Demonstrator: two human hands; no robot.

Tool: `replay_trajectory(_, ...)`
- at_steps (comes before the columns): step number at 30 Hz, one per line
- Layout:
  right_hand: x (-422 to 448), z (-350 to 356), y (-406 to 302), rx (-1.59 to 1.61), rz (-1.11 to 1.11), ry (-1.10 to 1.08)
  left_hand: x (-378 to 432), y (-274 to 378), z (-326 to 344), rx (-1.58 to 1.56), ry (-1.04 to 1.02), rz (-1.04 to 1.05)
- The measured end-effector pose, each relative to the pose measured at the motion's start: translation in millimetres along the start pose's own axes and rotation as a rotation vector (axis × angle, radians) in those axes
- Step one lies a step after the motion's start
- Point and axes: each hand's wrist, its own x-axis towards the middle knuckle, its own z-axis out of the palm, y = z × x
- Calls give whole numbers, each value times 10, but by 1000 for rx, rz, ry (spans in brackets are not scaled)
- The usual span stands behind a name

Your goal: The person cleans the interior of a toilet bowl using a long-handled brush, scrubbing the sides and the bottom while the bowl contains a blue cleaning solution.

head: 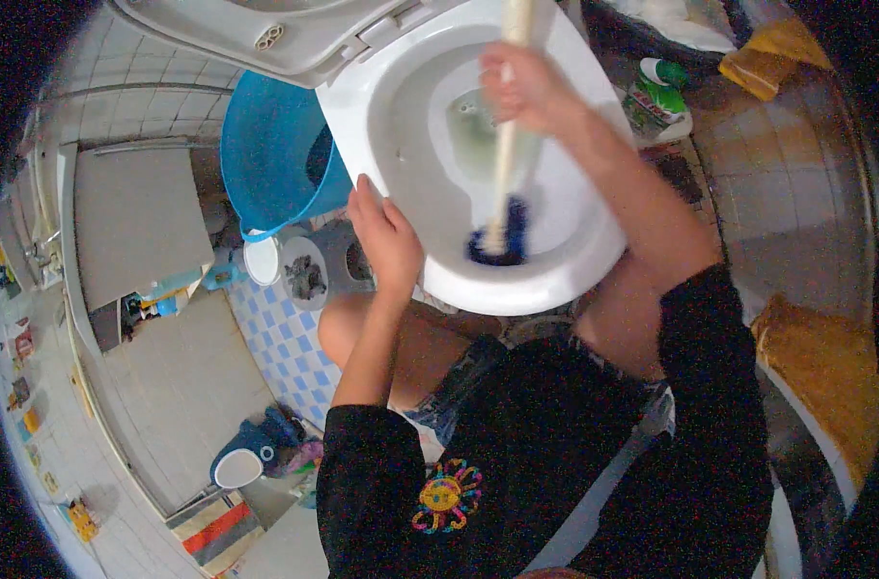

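Observation:
My right hand (522,90) is shut around the pale handle of a toilet brush (498,235). The brush's dark blue bristles lie against the inner front wall of a white toilet bowl (410,130), close under the rim. Blur on the hand and brush shows motion. Greenish water (483,145) with a few bubbles stands in the bowl. My left hand (388,235) rests on the outer left side of the toilet rim, fingers extended and holding nothing loose. The toilet seat (294,54) is raised at the top left.
A blue plastic tub (265,159) stands left of the toilet, beside a small white-lidded container (262,257). A green-and-white bottle (656,108) is at the right. Brown cloths (823,376) hang along the right side. Blue-and-white tiles (283,333) cover the floor at left.

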Motion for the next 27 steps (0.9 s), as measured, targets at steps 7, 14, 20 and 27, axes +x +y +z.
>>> replay_trajectory(7,-17,-120,-369,-243,-12,-29,-28,-39,-20,-26,-3,23)
replay_trajectory(14,17,-156,-161,-69,-14,-17,3,-64,3,26,13,37)
replay_trajectory(20,13,180,215,-276,-140,-140,-12,-124,-7,18,12,22)
replay_trajectory(27,116,-363,-55,-939,-589,267,-11,-92,6,-5,14,-7)
